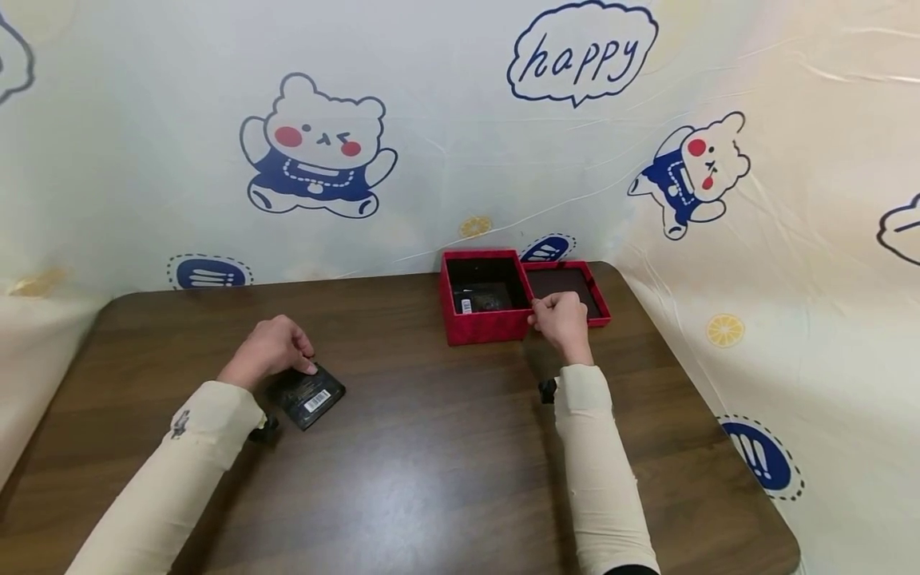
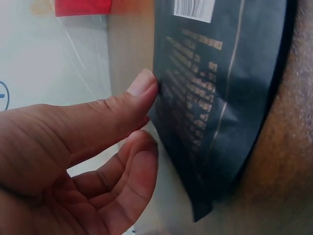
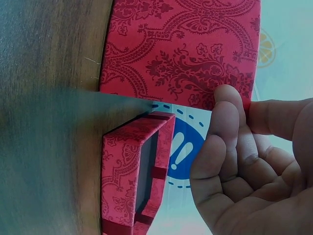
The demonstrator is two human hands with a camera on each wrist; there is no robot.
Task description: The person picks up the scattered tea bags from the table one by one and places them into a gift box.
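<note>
My left hand (image 1: 271, 349) is over the left part of the table, pinching the edge of a flat black packet (image 1: 307, 397) with a white barcode label. Close up in the left wrist view, the thumb lies at the edge of the packet (image 2: 210, 93), which is tilted and printed with small gold text. On the far right side, my right hand (image 1: 563, 319) grips the front right corner of an open red patterned box (image 1: 485, 329). Its fingertips press the outer wall in the right wrist view. Inside the box lies another black packet (image 1: 496, 298) with a white label.
A red box lid (image 1: 602, 317) with a dark inside lies right of the box, partly behind my right hand. Both stand near the far edge of the brown wooden table (image 1: 402, 447). A pale sheet (image 1: 446, 144) with cartoon bears hangs behind the table and along its right side.
</note>
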